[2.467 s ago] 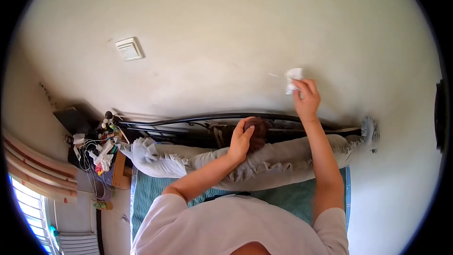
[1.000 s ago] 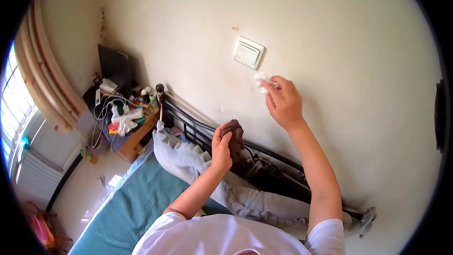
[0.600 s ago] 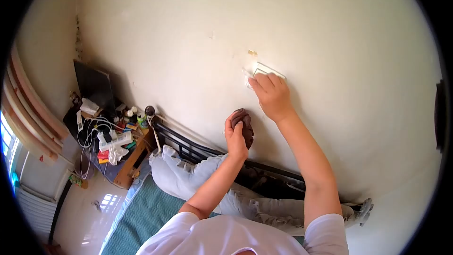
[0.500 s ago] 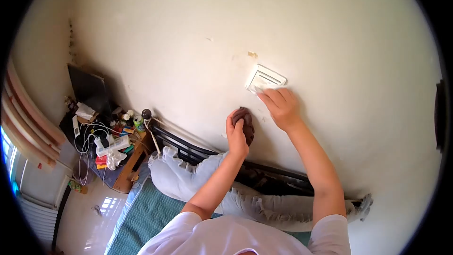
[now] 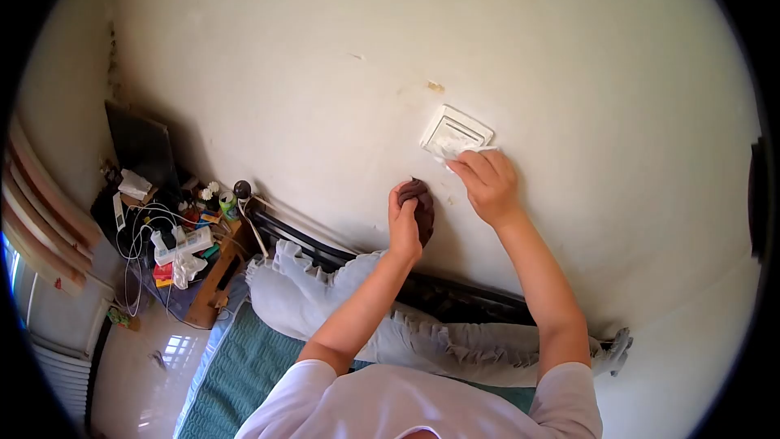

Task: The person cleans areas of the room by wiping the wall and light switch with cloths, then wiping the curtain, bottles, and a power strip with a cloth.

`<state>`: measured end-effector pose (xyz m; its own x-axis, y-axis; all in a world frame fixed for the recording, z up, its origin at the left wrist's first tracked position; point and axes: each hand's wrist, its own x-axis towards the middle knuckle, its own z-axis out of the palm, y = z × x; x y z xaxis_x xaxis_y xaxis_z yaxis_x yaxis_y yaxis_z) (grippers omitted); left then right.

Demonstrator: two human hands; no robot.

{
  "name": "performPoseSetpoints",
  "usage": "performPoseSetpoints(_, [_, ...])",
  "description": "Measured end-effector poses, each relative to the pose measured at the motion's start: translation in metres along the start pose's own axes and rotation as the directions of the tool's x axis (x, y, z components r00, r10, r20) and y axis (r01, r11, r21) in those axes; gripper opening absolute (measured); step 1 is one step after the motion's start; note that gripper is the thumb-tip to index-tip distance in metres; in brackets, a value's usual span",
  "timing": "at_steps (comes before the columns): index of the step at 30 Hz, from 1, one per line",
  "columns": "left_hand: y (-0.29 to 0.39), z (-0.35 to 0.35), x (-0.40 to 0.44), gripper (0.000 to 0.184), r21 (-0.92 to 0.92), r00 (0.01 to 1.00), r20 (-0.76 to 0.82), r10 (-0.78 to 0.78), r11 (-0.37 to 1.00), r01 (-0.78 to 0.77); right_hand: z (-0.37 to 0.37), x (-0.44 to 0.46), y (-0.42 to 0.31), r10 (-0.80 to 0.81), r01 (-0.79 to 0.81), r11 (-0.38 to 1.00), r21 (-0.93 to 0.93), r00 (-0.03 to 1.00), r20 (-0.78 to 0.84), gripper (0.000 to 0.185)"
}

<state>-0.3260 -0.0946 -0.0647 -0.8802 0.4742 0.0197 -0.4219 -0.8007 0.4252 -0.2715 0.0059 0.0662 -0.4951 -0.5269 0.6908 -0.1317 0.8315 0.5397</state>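
Note:
A white wall switch (image 5: 456, 132) sits tilted on the pale wall. My right hand (image 5: 486, 184) pinches a crumpled white tissue (image 5: 446, 162) at the lower edge of the switch, where the tissue partly covers the plate. Lower and to the left, my left hand (image 5: 403, 223) is wrapped round a bunched dark brown cloth (image 5: 418, 203), held in front of the wall. Brownish marks (image 5: 435, 87) show on the wall above the switch.
Below lie a black metal headboard (image 5: 302, 245), a long grey ruffled cushion (image 5: 325, 301) and a green bed cover (image 5: 244, 370). At the left stands a cluttered desk (image 5: 213, 289) with a dark monitor (image 5: 142, 146), cables and a power strip (image 5: 183, 245). A curtain (image 5: 41, 207) hangs beyond.
The view has swung toward the desk side. My right hand has brought the tissue from bare wall onto the switch, then to its lower edge. My left hand has kept the brown cloth.

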Motion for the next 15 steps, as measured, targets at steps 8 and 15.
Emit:
performPoseSetpoints(8, [0.000, -0.008, 0.004, 0.033, 0.014, 0.997, 0.034, -0.065, 0.998, 0.065, -0.001, 0.021, 0.003, -0.062, 0.062, 0.997, 0.045, 0.998, 0.010, 0.014])
performPoseSetpoints(15, [0.000, -0.013, 0.008, 0.033, 0.054, 0.997, 0.032, -0.077, 0.996, 0.075, 0.019, 0.051, 0.000, -0.091, 0.092, 0.995, 0.024, 0.996, -0.020, 0.012])
